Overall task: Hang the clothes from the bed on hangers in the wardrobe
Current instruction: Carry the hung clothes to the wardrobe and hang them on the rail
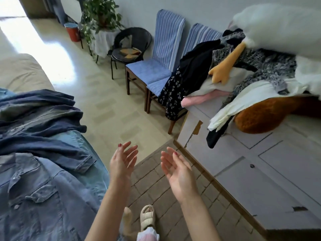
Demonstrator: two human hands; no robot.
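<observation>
Bedroom floor stretches beyond your left hand [122,161] and right hand [176,170], both empty, fingers spread. Denim clothes [43,153] lie heaped on the bed, left of your hands. Reach left and lift one garment by its collar.

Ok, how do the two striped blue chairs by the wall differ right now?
The nearer chair has dark clothes draped over its seat and back, hiding much of it; the farther chair carries nothing. The farther chair's tall striped back shows whole, while the nearer chair's shows only at the top. Both share blue striped covers, blue seat cushions and dark wooden legs, and stand side by side.
</observation>
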